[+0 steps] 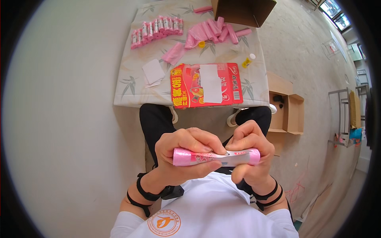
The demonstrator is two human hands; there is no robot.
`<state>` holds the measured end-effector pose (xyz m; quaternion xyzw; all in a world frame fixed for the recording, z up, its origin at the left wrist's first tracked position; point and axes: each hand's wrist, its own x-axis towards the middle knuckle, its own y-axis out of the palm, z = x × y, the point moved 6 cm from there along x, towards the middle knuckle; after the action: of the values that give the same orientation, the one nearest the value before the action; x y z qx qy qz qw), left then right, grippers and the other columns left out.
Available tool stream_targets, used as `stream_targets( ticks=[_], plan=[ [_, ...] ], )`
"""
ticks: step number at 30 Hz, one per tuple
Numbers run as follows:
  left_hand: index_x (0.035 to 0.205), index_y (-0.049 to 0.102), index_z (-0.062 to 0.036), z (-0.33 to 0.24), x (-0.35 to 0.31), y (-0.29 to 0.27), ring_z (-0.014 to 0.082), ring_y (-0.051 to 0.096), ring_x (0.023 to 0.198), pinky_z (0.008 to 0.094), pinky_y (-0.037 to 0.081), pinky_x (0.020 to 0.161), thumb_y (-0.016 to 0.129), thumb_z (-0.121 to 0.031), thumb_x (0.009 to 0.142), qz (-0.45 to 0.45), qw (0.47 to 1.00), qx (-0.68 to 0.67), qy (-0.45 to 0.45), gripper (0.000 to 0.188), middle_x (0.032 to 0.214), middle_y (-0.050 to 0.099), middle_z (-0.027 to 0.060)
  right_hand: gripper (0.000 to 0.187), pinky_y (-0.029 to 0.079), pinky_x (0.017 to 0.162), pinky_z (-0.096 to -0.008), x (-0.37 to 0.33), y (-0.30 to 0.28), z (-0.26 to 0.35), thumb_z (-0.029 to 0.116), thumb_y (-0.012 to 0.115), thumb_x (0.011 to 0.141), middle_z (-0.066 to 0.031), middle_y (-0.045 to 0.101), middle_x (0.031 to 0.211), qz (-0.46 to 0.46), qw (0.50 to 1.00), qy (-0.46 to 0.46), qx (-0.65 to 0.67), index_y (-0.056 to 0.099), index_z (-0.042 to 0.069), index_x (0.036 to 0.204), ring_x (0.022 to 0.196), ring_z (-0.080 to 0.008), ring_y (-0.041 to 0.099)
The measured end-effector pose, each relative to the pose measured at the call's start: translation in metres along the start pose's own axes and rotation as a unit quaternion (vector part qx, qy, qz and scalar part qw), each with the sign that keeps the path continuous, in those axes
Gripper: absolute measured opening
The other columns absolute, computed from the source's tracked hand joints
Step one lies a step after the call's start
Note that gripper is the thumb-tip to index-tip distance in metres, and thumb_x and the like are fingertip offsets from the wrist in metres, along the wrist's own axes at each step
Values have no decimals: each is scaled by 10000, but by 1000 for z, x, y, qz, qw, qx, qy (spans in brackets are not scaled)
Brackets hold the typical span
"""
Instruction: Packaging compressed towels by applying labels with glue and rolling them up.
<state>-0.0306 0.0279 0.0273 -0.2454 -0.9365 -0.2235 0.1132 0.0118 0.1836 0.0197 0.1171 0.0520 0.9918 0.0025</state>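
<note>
Head view: pink roll (198, 158) with printed white label (240, 158) sits between both hands, above the lap, clear of the tabletop (154, 95). Smoothing the label on well likely means keeping it square, pulling it snug, pressing its edge evenly. Left hand (178, 141) narrow, grips roll's left half, fingers above, thumb below. Right hand (258, 141) narrow too, holds right half, fingers on top; thumb contact hard to tell.
</note>
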Motion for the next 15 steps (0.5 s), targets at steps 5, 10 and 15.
stream_targets(
  ticks=[5,10,15],
  plan=[
    [891,567,-4,0,-2,2,181,661,756,276,539,639,753,88,704,2,1000,-19,-1,279,913,662,227,493,401,651,-233,2,-2,4,261,921,511,-51,531,865,8,1000,4,-10,702,46,897,768,-126,506],
    [883,594,6,2,-5,3,132,643,684,236,519,581,727,102,709,-37,998,-30,-38,239,906,667,209,428,391,649,-234,-4,-3,0,180,898,536,-58,535,863,-1,999,5,-47,700,47,891,761,-130,500],
    [871,605,9,3,-9,3,75,592,559,194,466,488,712,99,722,-53,996,-28,-71,204,906,670,198,277,389,655,-233,-5,-3,-1,51,756,622,-83,542,871,1,999,36,26,696,38,892,757,-131,496]
  ],
)
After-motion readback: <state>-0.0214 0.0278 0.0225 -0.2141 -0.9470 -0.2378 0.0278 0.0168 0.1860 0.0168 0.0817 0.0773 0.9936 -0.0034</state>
